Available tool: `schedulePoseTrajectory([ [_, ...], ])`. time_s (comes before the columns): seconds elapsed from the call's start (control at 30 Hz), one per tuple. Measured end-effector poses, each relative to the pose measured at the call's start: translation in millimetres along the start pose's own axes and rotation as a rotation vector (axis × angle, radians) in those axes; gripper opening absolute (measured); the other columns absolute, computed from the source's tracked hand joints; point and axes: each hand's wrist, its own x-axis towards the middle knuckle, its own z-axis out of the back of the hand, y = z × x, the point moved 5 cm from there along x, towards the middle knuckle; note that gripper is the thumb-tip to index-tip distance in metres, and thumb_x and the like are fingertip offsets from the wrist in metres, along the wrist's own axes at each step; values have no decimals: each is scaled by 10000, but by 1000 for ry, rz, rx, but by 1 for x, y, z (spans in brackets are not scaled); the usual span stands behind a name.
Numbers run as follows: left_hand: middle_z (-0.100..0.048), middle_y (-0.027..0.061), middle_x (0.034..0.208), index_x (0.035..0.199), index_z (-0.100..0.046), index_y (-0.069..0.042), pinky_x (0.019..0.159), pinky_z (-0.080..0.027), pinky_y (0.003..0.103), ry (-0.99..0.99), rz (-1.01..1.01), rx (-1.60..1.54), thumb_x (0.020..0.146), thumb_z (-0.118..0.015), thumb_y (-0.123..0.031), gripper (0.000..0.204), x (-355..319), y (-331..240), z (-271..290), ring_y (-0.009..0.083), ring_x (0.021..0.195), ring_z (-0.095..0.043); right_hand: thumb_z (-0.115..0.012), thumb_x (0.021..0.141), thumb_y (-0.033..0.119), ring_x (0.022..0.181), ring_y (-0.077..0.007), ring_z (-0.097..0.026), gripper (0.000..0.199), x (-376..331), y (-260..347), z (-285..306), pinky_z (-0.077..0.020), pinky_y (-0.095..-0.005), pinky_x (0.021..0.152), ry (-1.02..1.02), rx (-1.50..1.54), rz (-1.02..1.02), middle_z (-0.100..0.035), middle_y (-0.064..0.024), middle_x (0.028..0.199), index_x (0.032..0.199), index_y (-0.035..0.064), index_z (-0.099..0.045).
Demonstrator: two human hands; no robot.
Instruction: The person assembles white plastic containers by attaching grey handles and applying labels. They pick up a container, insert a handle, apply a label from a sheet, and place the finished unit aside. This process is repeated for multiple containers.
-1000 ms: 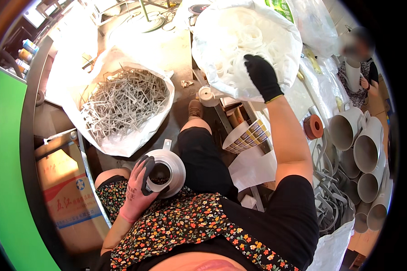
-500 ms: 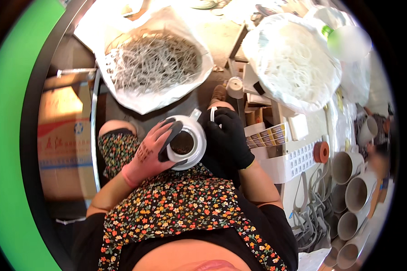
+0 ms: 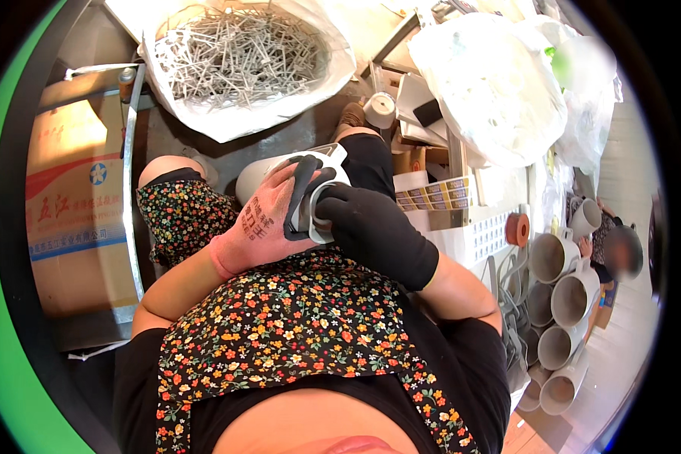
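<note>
A white jug (image 3: pixel 261 175) with a loop handle lies tilted on its side over my lap, its mouth turned toward my right hand. My left hand (image 3: pixel 268 212), in a pink glove with dark fingertips, wraps around the jug near its mouth. My right hand (image 3: pixel 374 231), in a black glove, is closed with its fingertips at the jug's rim. A white curved, ring-like piece (image 3: pixel 319 216) shows between those fingertips and the mouth. The fingers partly cover it, and the jug's inside is mostly hidden.
Ahead, a white sack (image 3: pixel 227 125) holds many thin grey-white plastic sticks. A white plastic bag (image 3: pixel 499 98) stands ahead right. On the right are a brown tape roll (image 3: pixel 517 229), grey handles (image 3: pixel 513 284) and stacked grey cylinders (image 3: pixel 571 299). A cardboard box (image 3: pixel 76 204) is at left; another person (image 3: pixel 617 246) sits far right.
The jug has tipped from mouth-up onto its side, its body now pointing away to the left. My right hand has brought the white piece from beside the jug to its rim.
</note>
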Motion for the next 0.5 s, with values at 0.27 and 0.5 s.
schedulePoseTrajectory([
  [0.27, -552, 159, 1313, 1375, -400, -5, 1064, -356, 498, 138, -134, 28, 638, -826, -245, 884, 7, -6, -10, 369, 1255, -472, -628, 759, 64, 755, -313, -649, 203, -23, 6, -5, -539, -403, 643, 170, -202, 151, -614, -127, 901, 959, 42, -606],
  [0.5, -543, 181, 1283, 1145, -539, 39, 1096, -322, 521, 323, -215, 121, 600, -802, -260, 675, 21, -27, -30, 369, 1252, -467, -605, 783, 95, 731, -317, -647, 117, -49, -13, -17, -539, -393, 601, 197, -97, 118, -613, -140, 840, 888, 42, -609],
])
